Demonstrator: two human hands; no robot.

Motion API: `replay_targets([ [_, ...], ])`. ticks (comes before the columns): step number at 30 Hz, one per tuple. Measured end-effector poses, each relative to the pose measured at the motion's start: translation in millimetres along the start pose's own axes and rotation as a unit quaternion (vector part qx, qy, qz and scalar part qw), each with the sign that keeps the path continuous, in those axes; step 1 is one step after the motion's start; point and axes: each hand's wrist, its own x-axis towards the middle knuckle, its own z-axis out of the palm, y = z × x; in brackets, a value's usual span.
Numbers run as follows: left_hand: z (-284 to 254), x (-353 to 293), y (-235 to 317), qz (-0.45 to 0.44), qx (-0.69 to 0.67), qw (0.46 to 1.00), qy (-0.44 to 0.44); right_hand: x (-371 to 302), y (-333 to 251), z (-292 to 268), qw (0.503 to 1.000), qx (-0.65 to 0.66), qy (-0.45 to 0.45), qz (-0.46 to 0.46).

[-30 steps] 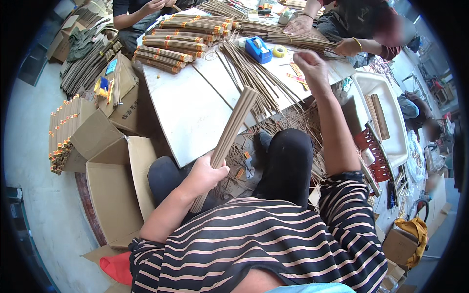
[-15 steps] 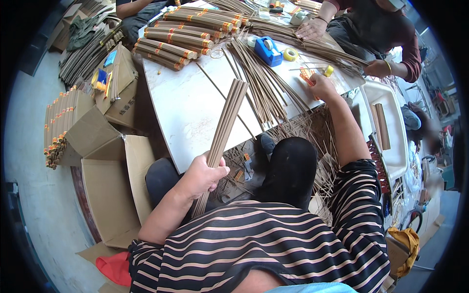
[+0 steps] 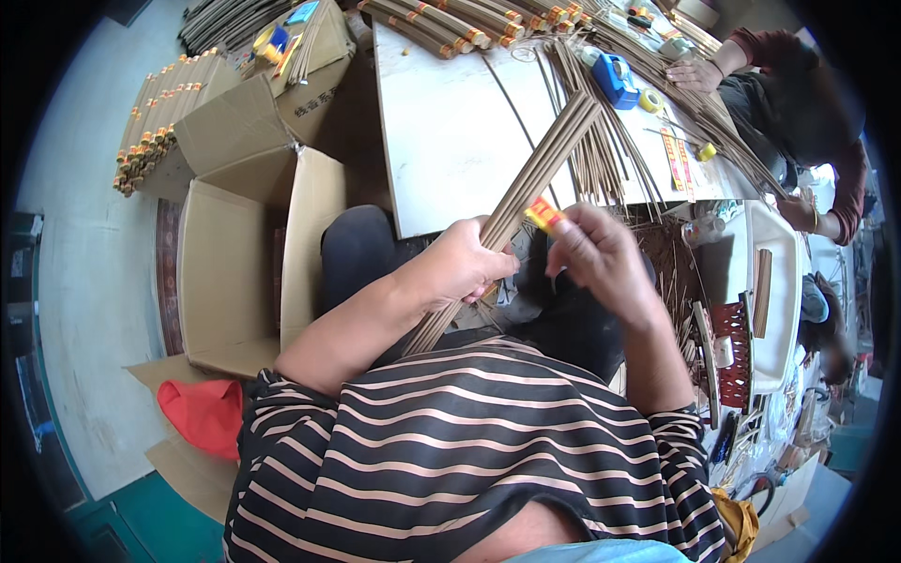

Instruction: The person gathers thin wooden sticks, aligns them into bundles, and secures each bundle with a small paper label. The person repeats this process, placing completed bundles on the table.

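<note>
A bundle of long brown incense sticks (image 3: 544,164) slants up and to the right, gripped around its lower middle by my left hand (image 3: 460,263). Just right of it, my right hand (image 3: 601,253) pinches a small red and yellow paper label (image 3: 543,215), which is against or very near the bundle's side; contact is hard to tell. Beyond, loose incense sticks (image 3: 593,141) lie fanned over the white table (image 3: 441,122). More red and yellow label strips (image 3: 676,159) lie near the table's right edge.
Banded incense bundles (image 3: 441,28) are piled at the far table edge, with a blue tape dispenser (image 3: 615,80) and tape roll (image 3: 650,100). An open cardboard box (image 3: 230,272) stands at left. A co-worker's hand (image 3: 694,75) rests on sticks. A white tub (image 3: 777,310) is at right.
My right hand has come back from the table's right side to the bundle, bringing a label. The whole view has shifted, and the bundle leans further right.
</note>
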Motion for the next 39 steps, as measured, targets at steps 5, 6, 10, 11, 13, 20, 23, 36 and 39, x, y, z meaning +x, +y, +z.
replay_targets([
  [5, 3, -13, -5, 0.025, 0.002, 1.000, -0.008, -10, 2, 43, 0.999, -0.012, 0.007, -0.048],
  [6, 2, -16, -6, 0.030, -0.003, 0.999, -0.013, -11, -1, 46, 0.998, -0.043, 0.007, -0.048],
  [10, 5, -25, -11, 0.055, -0.016, 0.998, -0.013, -15, -9, 54, 0.996, -0.080, 0.021, -0.030],
  [11, 6, -25, -14, 0.061, -0.022, 0.998, -0.006, -16, -10, 58, 0.994, -0.095, 0.037, -0.033],
  [13, 7, -24, -19, 0.074, -0.018, 0.997, -0.001, -18, -11, 62, 0.992, -0.110, 0.054, -0.036],
  [20, 9, -30, -21, 0.095, 0.005, 0.995, -0.001, -21, -6, 69, 0.990, -0.117, 0.074, -0.034],
  [23, 11, -32, -20, 0.093, -0.006, 0.996, -0.001, -21, 0, 69, 0.990, -0.111, 0.081, -0.032],
  [36, 7, -30, -24, 0.100, 0.037, 0.994, -0.024, -31, 3, 73, 0.987, -0.068, 0.139, -0.041],
  [39, 6, -36, -21, 0.061, -0.038, 0.996, -0.059, -33, 0, 72, 0.990, -0.046, 0.132, -0.035],
])
